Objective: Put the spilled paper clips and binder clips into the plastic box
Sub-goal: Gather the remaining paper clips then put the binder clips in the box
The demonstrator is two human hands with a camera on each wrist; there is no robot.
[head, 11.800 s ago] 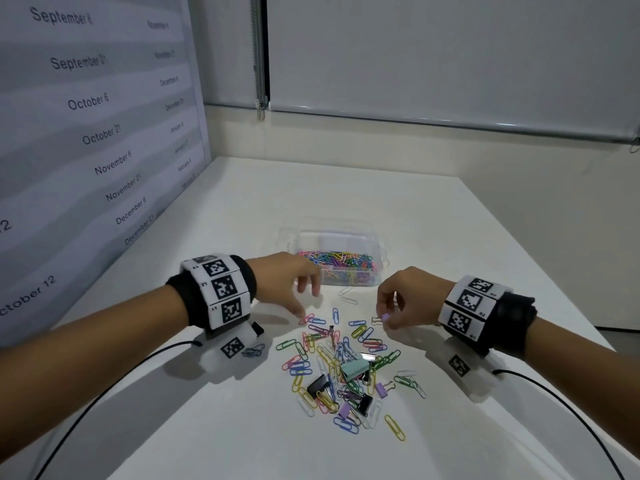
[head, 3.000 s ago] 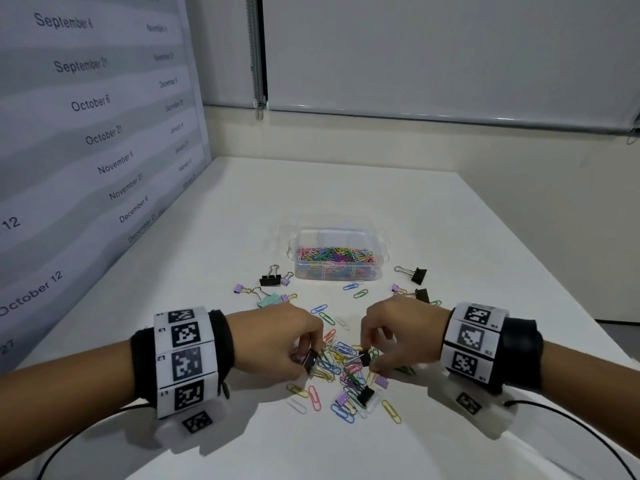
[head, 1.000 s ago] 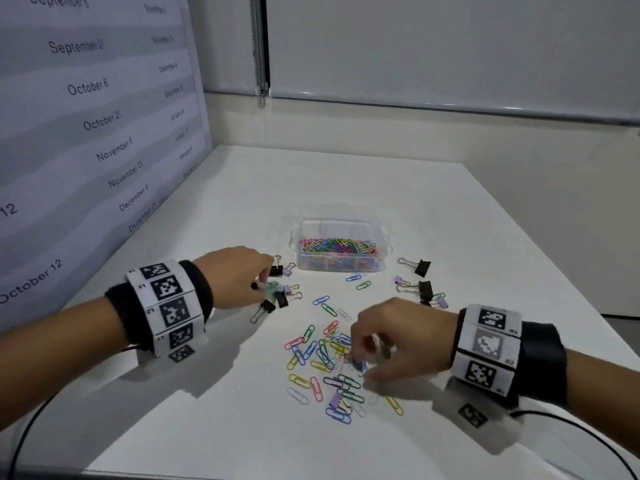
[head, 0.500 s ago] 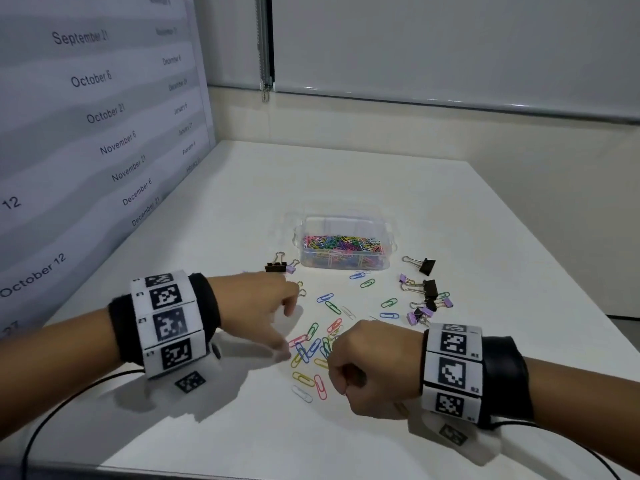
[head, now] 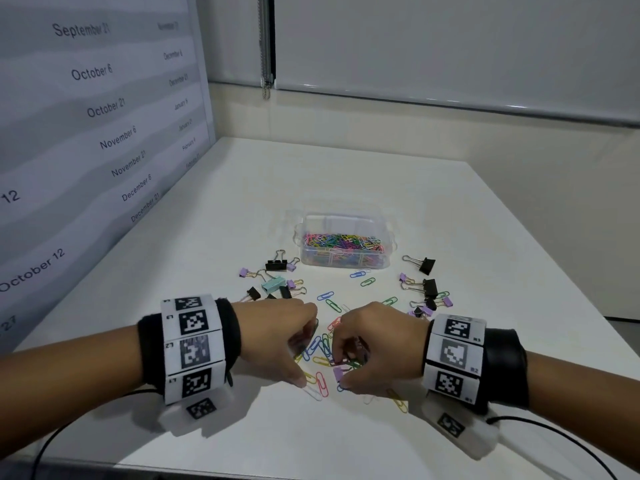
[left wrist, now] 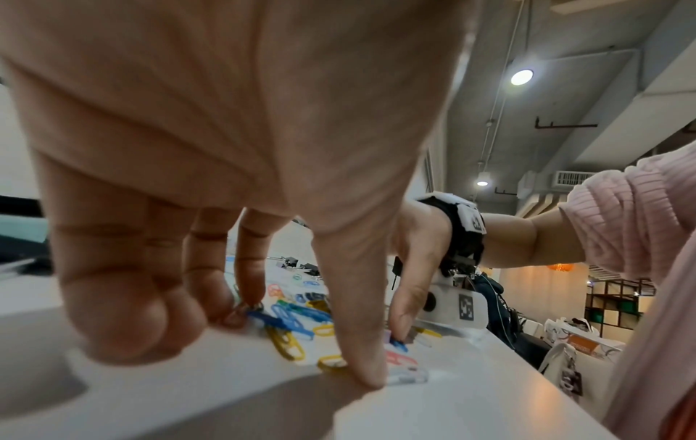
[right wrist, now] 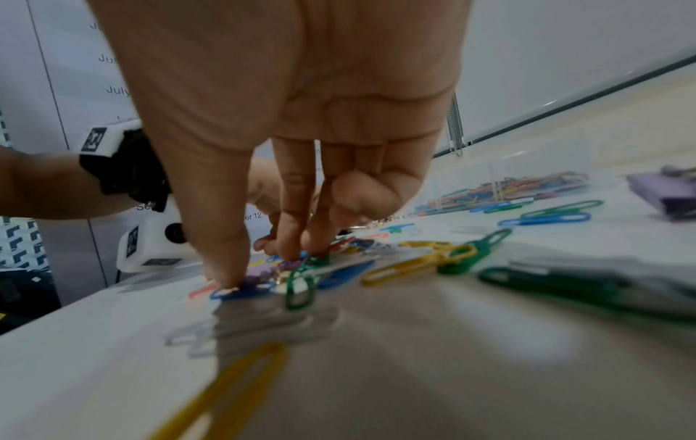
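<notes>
- Head view: both hands are now down on the heap of loose paper clips [head: 323,348] at the near middle of the table [head: 450,209]; half a second ago the right hand was a closed fist above the heap and the left hand hung beside it.
- Left hand [head: 273,336]: thumb tip presses the table by a white clip, the other fingers curl down onto the clips. From the left wrist camera the fingertips [left wrist: 248,293] touch a blue and a yellow clip, but I cannot tell whether any clip is truly gripped.
- Right hand [head: 377,348]: thumb and two fingers pinch into the heap, closing on a small lilac binder clip [head: 338,373] and the clips round it; the right wrist camera shows the thumb on a blue clip and the fingers on a green one.
- Plastic box [head: 343,242]: sits in the same place as before beyond the heap, well apart from both hands, with coloured paper clips inside.
- Binder clips lie in two groups, as one second ago: the left group [head: 273,284] near the box's left corner, the right group [head: 427,289] near its right corner.
</notes>
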